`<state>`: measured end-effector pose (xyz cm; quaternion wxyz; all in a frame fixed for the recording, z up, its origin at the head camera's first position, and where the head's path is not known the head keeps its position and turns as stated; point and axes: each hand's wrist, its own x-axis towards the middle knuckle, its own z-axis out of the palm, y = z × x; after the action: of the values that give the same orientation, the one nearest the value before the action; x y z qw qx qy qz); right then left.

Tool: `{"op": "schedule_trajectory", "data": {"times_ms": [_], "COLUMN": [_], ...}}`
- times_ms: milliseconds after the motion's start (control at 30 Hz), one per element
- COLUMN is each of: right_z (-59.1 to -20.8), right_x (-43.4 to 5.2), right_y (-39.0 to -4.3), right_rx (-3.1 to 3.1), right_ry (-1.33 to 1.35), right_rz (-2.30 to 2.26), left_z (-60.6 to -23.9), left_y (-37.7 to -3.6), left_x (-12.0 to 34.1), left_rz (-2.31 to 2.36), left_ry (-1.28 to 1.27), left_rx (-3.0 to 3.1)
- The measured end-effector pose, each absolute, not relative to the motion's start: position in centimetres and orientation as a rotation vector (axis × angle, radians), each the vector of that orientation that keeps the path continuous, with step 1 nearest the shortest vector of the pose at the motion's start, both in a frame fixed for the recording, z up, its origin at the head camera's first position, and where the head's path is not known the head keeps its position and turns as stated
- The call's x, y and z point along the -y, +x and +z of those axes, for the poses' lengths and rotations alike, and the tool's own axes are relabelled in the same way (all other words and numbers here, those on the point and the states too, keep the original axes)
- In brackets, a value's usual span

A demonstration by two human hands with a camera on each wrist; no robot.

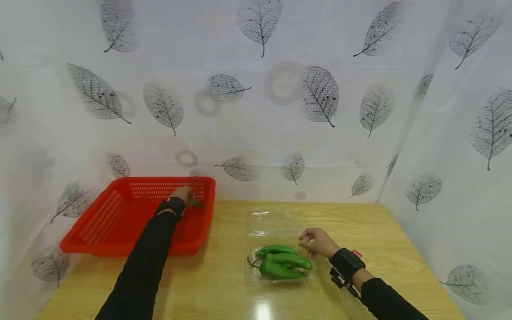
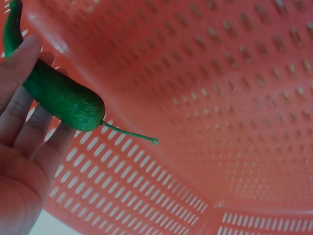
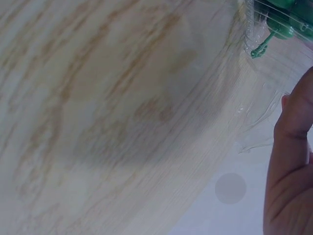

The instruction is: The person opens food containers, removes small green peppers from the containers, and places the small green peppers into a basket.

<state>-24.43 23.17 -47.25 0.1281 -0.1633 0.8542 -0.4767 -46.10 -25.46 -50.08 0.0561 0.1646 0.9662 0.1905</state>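
**Here, one pepper held over the red basket, three more waiting in the clear tray**

Here the left hand (image 1: 182,194) reaches into the far right corner of the red basket (image 1: 100,220), and its fingers (image 2: 22,105) are wrapped around a green pepper (image 2: 58,95). The left wrist view shows the grip plainly: the thumb lies along the top of the pepper and the other fingers cradle it from beneath, so the fruit sits slantwise across them with its thin stem (image 2: 129,133) pointing away from the palm, out over the perforated basket floor. The stem end is left free, which keeps the hold on the firm body of the pepper. Whether the pepper touches the basket I cannot tell; it looks to hang just above the wall and floor.

The right hand (image 1: 318,242) rests at the right edge of the clear plastic tray (image 1: 272,222) on the wooden worktop (image 1: 224,284). Its fingers are loosely curled, hold nothing, and sit just beside the three remaining peppers (image 1: 282,263), which lie bunched at the near end of the tray, stems toward the left. The hand seems to steady the light tray so it stays put. A leaf-printed curtain (image 1: 280,111) hangs behind and to both sides.
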Motion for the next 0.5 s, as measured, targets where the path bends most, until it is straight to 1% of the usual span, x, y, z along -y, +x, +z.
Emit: {"op": "schedule_trajectory", "data": {"times_ms": [33, 67, 100, 133, 200, 300, 333, 500], "right_z": [-47.3, -47.3, -47.3, -47.3, -47.3, -47.2, -47.2, -47.4], "right_x": [-23.1, -23.1, -23.1, -23.1, -23.1, -23.0, -23.0, -22.8], "right_y": [-24.4, -24.4, -24.4, -24.3, -24.3, -24.3, -24.3, -24.5], "right_rx": [-2.486, -2.488, -2.491, -2.492, -2.498, -2.495, -2.492, -2.503], "right_ry": [-0.48, -0.481, -0.484, -0.484, -0.481, -0.482, -0.478, -0.456], "right_rz": [-1.383, -1.38, -1.375, -1.374, -1.366, -1.366, -1.367, -1.355], "left_z": [-49.3, -49.1, -49.9, -49.8, -50.2, -49.1, -47.6, -46.4], "left_y": [-45.2, -44.7, -45.1, -44.8, -45.2, -43.8, -42.4, -40.5], "left_x": [24.9, 24.8, 25.4, 25.4, 25.4, 25.0, 24.0, 23.5], "left_rz": [0.549, 0.554, 0.614, 0.618, 0.632, 0.684, 0.641, 0.667], "left_ry": [0.431, 0.424, 0.488, 0.502, 0.449, 0.422, 0.355, 0.383], "left_rx": [-2.909, -2.903, -2.91, -2.907, -2.872, -2.867, -2.861, -2.903]}}
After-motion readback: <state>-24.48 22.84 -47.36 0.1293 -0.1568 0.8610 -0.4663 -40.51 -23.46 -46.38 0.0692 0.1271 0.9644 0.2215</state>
